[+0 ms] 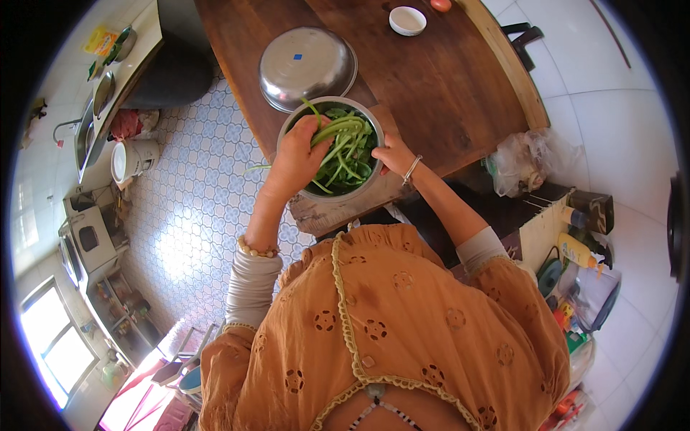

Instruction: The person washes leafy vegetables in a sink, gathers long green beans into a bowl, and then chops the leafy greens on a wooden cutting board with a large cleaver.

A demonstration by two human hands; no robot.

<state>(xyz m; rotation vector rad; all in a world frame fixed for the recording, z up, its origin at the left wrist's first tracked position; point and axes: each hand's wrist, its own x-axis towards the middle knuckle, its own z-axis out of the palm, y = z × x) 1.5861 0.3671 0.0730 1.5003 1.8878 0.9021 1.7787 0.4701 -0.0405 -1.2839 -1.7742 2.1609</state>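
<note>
My left hand (304,151) is closed around the stems of leafy greens (350,153) in a round metal bowl (377,119). A few long stems stick out past that hand. My right hand (396,155) grips the bowl's right rim, thumb over the edge, the other fingers partly hidden. Under the bowl is the near end of a wooden table (442,91), with a worn wooden board (323,211) at its corner. Just behind the bowl, an upturned metal basin (302,64) with a small blue sticker rests on the table.
A small white bowl (407,21) and a red tomato (441,5) sit farther back on the table. Plastic bags (520,161) lie beyond its right edge, near bottles (577,250). To the left are a tiled floor (199,161), a white bucket (132,159) and a sink (83,134).
</note>
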